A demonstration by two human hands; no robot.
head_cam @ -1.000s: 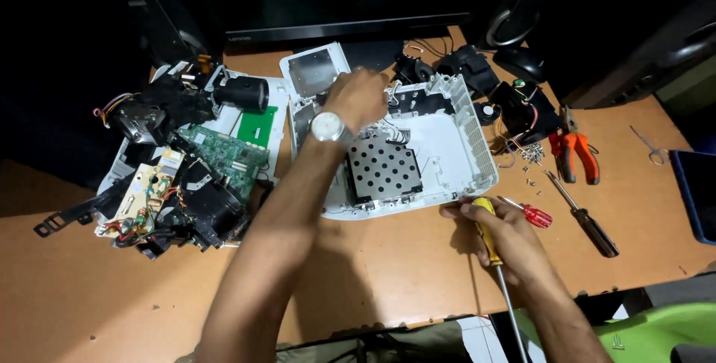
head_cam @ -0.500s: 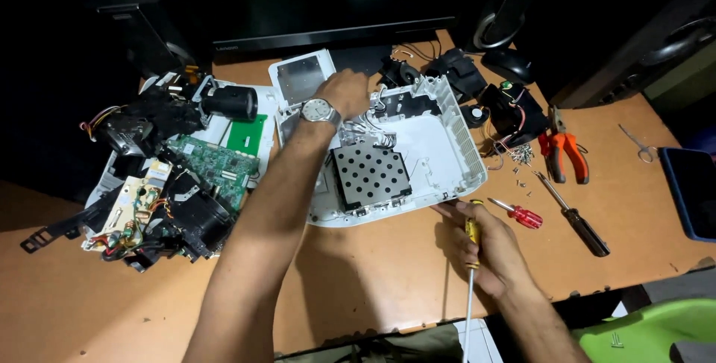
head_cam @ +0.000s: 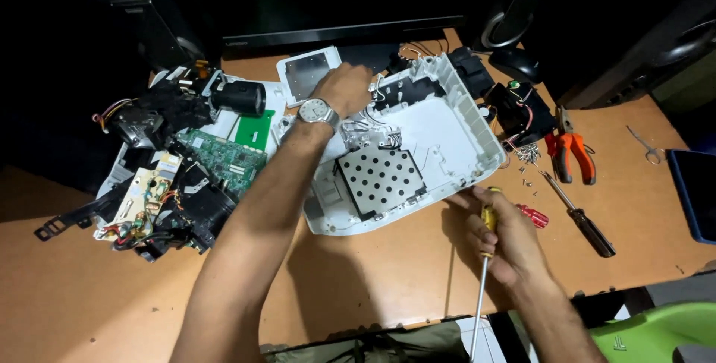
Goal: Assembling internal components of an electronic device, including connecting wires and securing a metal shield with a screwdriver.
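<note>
White plastic casing (head_cam: 447, 136) lies opened at frame centre on the bench (head_cam: 373, 273).
Head view: left hand (head_cam: 344, 89) reaches into its upper edge, fingers curled on parts inside; right hand (head_cam: 507, 240), lower right, grips a yellow-handled screwdriver (head_cam: 483, 259) beside the casing's lower corner.
</note>
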